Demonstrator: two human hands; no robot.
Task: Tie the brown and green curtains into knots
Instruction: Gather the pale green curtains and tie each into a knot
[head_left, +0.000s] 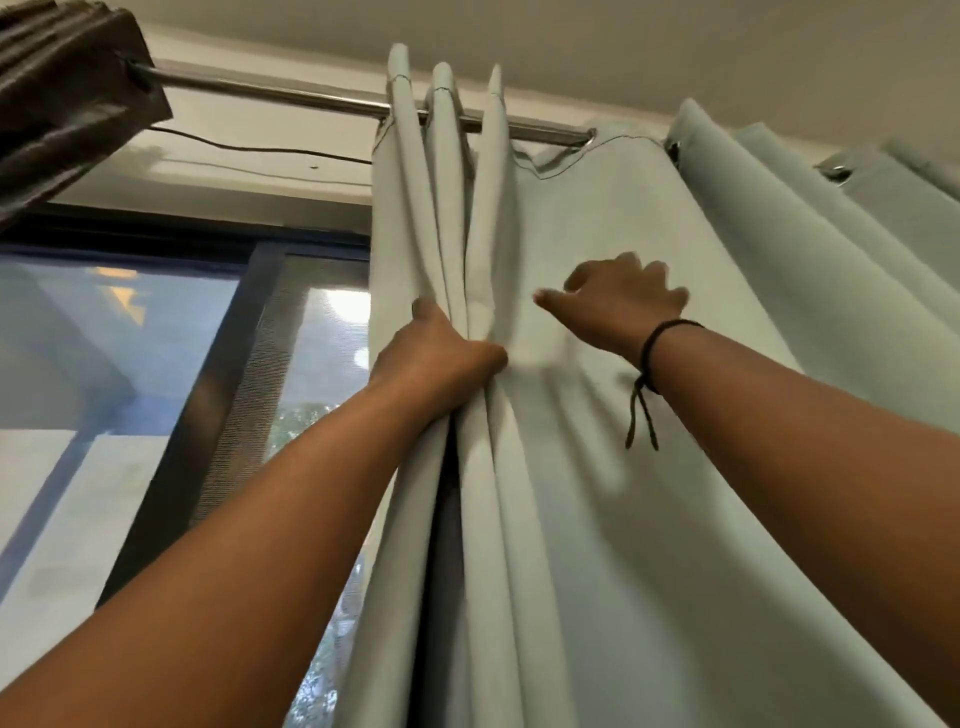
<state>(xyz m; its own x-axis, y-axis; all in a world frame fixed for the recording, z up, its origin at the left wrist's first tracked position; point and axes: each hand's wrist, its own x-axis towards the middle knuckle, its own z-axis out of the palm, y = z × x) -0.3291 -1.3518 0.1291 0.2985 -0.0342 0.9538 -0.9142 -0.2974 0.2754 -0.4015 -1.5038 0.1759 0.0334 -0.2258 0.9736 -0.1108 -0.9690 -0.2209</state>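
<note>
My left hand (439, 353) grips the gathered folds of the green curtain (597, 493), fingers closed around the bunch at its left edge. My right hand (623, 301) is raised in front of the flat part of the same curtain; it is blurred, so I think the fingers are loosely curled and hold nothing, thumb pointing left. A black cord bracelet (654, 353) sits on my right wrist. The green curtain hangs from a metal rod (270, 93). The brown curtain (62, 104) is bunched at the rod's far left, above the window (156, 364).
</note>
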